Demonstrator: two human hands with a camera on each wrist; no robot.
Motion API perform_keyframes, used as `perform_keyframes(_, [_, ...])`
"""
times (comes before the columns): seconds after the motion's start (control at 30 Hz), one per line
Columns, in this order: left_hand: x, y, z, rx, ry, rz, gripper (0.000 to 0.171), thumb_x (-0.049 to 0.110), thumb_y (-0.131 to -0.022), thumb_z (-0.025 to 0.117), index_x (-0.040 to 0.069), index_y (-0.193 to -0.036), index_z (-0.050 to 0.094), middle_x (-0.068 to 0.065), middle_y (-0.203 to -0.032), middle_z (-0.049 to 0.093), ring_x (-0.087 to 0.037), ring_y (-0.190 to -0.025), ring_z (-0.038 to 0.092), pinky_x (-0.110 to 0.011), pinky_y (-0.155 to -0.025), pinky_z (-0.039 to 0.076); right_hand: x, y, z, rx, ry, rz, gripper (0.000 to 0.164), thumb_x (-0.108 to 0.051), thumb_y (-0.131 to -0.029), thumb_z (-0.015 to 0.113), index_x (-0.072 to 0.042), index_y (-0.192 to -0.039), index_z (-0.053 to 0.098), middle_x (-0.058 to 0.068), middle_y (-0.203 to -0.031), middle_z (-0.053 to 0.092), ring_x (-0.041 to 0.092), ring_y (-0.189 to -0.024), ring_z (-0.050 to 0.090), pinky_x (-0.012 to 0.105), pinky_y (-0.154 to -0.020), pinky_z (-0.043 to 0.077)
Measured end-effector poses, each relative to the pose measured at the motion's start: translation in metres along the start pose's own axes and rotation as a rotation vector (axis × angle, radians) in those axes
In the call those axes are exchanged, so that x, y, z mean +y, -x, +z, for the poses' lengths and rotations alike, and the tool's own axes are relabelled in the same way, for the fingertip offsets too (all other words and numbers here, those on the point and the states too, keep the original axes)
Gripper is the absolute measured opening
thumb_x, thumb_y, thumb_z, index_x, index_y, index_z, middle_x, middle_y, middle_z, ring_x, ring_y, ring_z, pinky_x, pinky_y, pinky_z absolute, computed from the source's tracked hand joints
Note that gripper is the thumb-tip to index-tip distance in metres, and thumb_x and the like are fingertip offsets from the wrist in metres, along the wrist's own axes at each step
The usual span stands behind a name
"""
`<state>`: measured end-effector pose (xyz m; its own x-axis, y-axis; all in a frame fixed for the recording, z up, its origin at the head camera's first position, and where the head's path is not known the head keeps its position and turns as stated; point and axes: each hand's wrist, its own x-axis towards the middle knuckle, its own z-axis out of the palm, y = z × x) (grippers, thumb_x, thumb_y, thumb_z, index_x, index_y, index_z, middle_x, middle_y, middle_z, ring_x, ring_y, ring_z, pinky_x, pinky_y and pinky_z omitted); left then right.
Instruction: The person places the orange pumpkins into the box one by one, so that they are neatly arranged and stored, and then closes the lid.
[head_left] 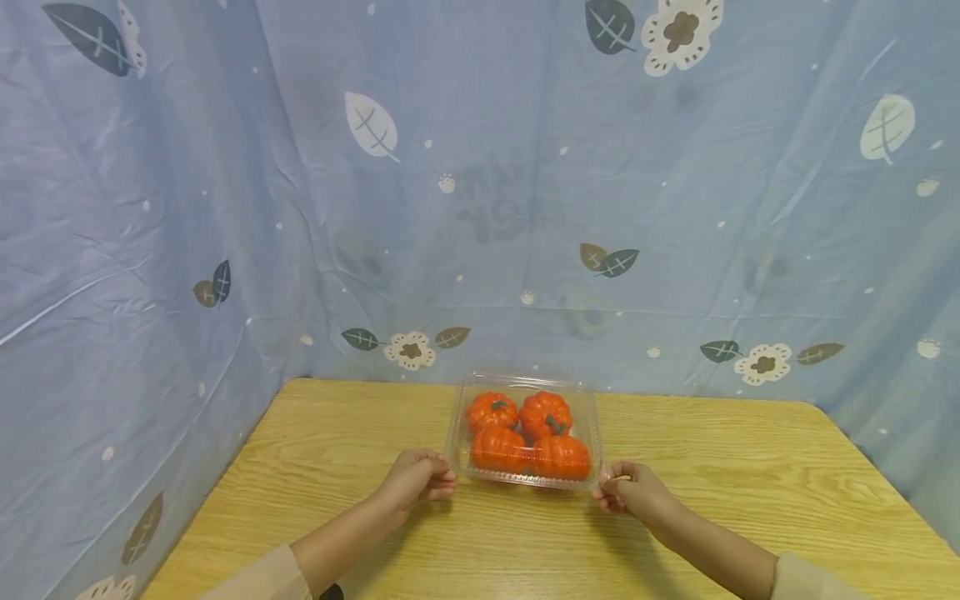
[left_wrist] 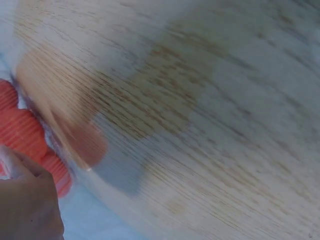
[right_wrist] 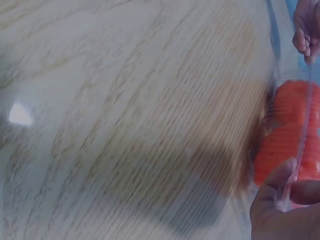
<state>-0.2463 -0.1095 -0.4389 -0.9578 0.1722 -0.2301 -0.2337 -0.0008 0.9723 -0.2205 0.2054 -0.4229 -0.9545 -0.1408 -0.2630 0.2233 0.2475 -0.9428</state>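
A clear plastic clamshell box point(head_left: 528, 480) with several small orange pumpkins point(head_left: 546, 414) inside sits near the back of the wooden table. Dark green stems show on some of the pumpkins. My left hand point(head_left: 420, 481) pinches the box's near left corner. At the near right corner, my right hand point(head_left: 633, 492) grips the rim between thumb and fingers. The right wrist view shows the thumb and fingers point(right_wrist: 277, 181) on either side of the clear rim point(right_wrist: 302, 150). In the left wrist view, the left hand point(left_wrist: 31, 205) overlaps the orange pumpkins point(left_wrist: 22, 132).
The wooden table point(head_left: 750, 483) stretches out on both sides of the box. A blue curtain point(head_left: 480, 275) printed with leaves and flowers hangs right behind the table's back edge and along its sides. A small dark object point(head_left: 332, 592) shows beside the left sleeve.
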Motion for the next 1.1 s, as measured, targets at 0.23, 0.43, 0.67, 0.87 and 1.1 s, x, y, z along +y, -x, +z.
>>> perform_keyframes(0.23, [0.001, 0.0, 0.0, 0.002, -0.012, 0.006, 0.027, 0.001, -0.09, 0.048, -0.019, -0.108, 0.046, -0.005, -0.072, 0.057, -0.009, -0.061, 0.06, -0.022, -0.063, 0.059, -0.001, 0.001, 0.0, 0.04, 0.033, 0.009, 0.009, 0.004, -0.09, 0.047, 0.012, -0.093, 0.047, 0.006, -0.073, 0.063, 0.012, -0.062, 0.058, 0.024, -0.06, 0.056])
perform_keyframes(0.43, [0.002, -0.001, 0.0, 0.007, -0.012, 0.001, 0.026, 0.001, -0.09, 0.048, -0.018, -0.107, 0.046, -0.005, -0.072, 0.058, -0.009, -0.06, 0.06, -0.022, -0.062, 0.059, -0.001, 0.0, -0.005, -0.054, -0.037, 0.002, 0.013, 0.004, -0.091, 0.046, 0.015, -0.097, 0.046, 0.004, -0.075, 0.064, 0.01, -0.064, 0.06, 0.02, -0.061, 0.056])
perform_keyframes(0.67, [0.002, -0.003, -0.004, -0.03, 0.005, 0.0, 0.034, 0.007, -0.091, 0.048, -0.019, -0.113, 0.043, -0.007, -0.078, 0.06, -0.01, -0.064, 0.062, -0.024, -0.066, 0.059, 0.001, -0.001, -0.006, -0.07, -0.08, -0.015, 0.018, 0.0, -0.092, 0.047, 0.014, -0.102, 0.045, 0.005, -0.078, 0.064, 0.011, -0.069, 0.063, 0.021, -0.064, 0.057])
perform_keyframes(0.87, [-0.002, -0.004, -0.008, -0.065, -0.051, -0.006, 0.035, 0.016, -0.091, 0.051, -0.012, -0.111, 0.047, -0.008, -0.088, 0.06, -0.011, -0.071, 0.06, -0.021, -0.067, 0.058, 0.004, 0.0, -0.007, -0.01, -0.02, -0.027, 0.032, -0.01, -0.094, 0.049, 0.018, -0.11, 0.043, 0.007, -0.081, 0.067, 0.015, -0.071, 0.065, 0.028, -0.069, 0.059])
perform_keyframes(1.1, [0.009, -0.004, -0.015, 0.1, -0.2, 0.028, 0.034, 0.019, -0.089, 0.052, -0.008, -0.11, 0.055, -0.015, -0.102, 0.061, -0.024, -0.085, 0.061, -0.036, -0.076, 0.054, 0.0, 0.007, -0.019, 0.142, 0.246, -0.074, 0.039, -0.024, -0.096, 0.049, 0.012, -0.111, 0.05, 0.015, -0.092, 0.066, 0.025, -0.079, 0.063, 0.035, -0.067, 0.058])
